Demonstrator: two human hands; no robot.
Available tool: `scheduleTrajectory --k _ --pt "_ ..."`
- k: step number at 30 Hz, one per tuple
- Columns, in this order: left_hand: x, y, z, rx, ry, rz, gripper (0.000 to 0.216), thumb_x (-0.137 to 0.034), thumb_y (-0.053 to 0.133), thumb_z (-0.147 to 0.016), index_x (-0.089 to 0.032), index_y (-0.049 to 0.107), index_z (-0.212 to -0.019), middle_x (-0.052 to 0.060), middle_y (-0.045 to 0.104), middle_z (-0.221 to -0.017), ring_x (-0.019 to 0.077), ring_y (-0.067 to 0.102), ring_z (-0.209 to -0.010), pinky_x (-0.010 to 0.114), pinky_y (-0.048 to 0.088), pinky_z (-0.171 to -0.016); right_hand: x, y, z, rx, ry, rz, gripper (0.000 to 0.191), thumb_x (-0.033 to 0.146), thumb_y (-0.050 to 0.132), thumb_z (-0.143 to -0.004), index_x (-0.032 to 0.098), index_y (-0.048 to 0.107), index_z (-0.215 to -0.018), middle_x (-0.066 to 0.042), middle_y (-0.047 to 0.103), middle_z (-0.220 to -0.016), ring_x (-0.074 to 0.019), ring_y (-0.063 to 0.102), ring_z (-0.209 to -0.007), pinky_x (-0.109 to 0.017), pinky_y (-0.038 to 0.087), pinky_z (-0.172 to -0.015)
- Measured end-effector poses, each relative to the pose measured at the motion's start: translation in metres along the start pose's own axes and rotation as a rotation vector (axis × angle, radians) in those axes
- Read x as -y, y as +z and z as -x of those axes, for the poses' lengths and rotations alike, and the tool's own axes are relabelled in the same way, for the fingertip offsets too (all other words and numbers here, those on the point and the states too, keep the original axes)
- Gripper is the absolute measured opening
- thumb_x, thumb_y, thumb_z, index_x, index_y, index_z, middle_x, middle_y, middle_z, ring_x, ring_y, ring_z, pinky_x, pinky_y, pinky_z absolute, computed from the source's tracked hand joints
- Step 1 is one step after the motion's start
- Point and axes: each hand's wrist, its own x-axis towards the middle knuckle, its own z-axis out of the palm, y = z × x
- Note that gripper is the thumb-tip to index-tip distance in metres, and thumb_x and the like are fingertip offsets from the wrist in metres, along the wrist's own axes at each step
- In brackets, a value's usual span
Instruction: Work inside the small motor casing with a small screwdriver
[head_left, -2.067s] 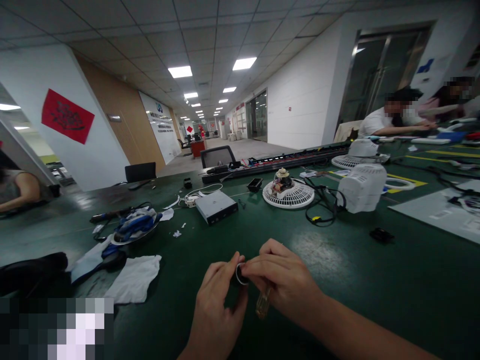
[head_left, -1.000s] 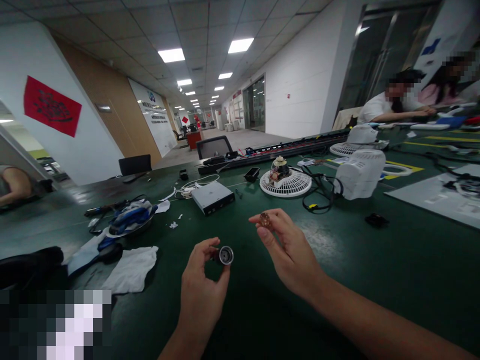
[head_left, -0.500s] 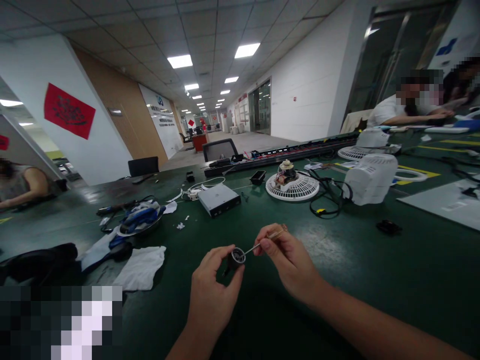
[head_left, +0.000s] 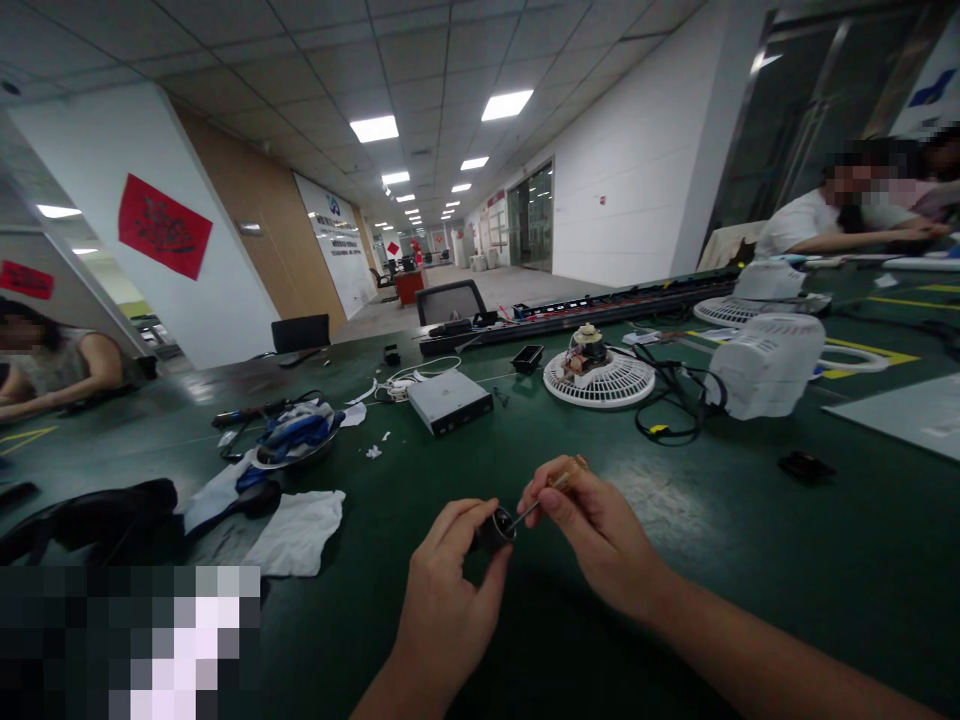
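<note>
Between the thumb and fingers of my left hand (head_left: 454,580) is a small black cylindrical part (head_left: 495,530), tilted so its round open end faces right. My right hand (head_left: 600,530) is closed around the handle of a screwdriver (head_left: 529,512) with a thin metal shaft and a yellowish, see-through handle. The shaft's tip reaches into the open end of the black part; what it touches inside is too small to make out. Both hands are just above the dark green table (head_left: 570,640).
Beyond my hands lie a silver disc drive (head_left: 450,400), a white fan grille with a motor (head_left: 598,378) and a white housing (head_left: 769,365) with black cable. To the left are a white cloth (head_left: 296,532) and a bowl with blue fabric (head_left: 300,435). Other people sit at both sides.
The view has swung a little left, so the scene sits further right. The black part has turned, its open end facing more to the right. Both hands keep their holds.
</note>
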Motion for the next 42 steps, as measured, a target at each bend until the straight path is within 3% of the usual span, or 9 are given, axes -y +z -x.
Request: scheduleTrajectory --k 14,20,35,38,42 --pt "-0.0013 0.0022 -0.0001 0.032 -0.058 0.024 0.035 -0.005 0.064 -0.081 -0.020 0.068 -0.112 0.006 0.067 -0.106 0.0194 0.067 -0.089 0.032 0.058 -0.078 0.0032 -0.0009 -0.0003 0.056 -0.007 0.017 0.023 0.037 0.051 -0.105 0.021 0.064 -0.094 -0.001 0.065 -0.084 -0.0171 0.065 -0.078 -0.030 0.050 -0.074" --pt "-0.0030 0.0015 0.0005 0.067 -0.054 0.038 0.035 -0.004 0.062 -0.082 -0.020 0.067 -0.112 0.006 0.066 -0.109 0.0197 0.067 -0.094 0.033 0.058 -0.080 0.0014 -0.0002 -0.0007 0.082 0.030 -0.082 0.022 0.038 0.050 -0.106 0.021 0.061 -0.096 0.000 0.064 -0.082 -0.0166 0.064 -0.074 -0.030 0.050 -0.071" --pt "0.0012 0.0014 0.0004 0.056 -0.015 -0.008 0.035 -0.008 0.064 -0.083 -0.021 0.067 -0.116 0.006 0.067 -0.110 0.0204 0.068 -0.097 0.034 0.059 -0.084 0.0031 0.0020 -0.0012 0.055 -0.002 -0.058 0.023 0.039 0.050 -0.105 0.022 0.061 -0.094 0.000 0.062 -0.080 -0.0164 0.062 -0.073 -0.029 0.049 -0.069" --pt "0.0018 0.0021 0.0006 0.087 -0.002 -0.016 0.035 -0.007 0.063 -0.084 -0.020 0.067 -0.116 0.007 0.068 -0.112 0.0211 0.068 -0.100 0.036 0.059 -0.087 0.0045 0.0027 -0.0007 0.025 -0.005 0.010 0.019 0.035 0.051 -0.105 0.022 0.061 -0.095 0.000 0.062 -0.081 -0.0164 0.062 -0.074 -0.029 0.049 -0.070" --pt "0.0054 0.0015 -0.0010 0.128 -0.090 -0.096 0.040 -0.005 0.063 -0.082 -0.020 0.067 -0.119 0.007 0.069 -0.114 0.0221 0.068 -0.102 0.038 0.059 -0.091 0.0100 0.0035 0.0005 0.102 -0.076 0.167 0.011 0.027 0.054 -0.103 0.023 0.062 -0.096 0.000 0.063 -0.085 -0.0167 0.063 -0.076 -0.030 0.048 -0.070"
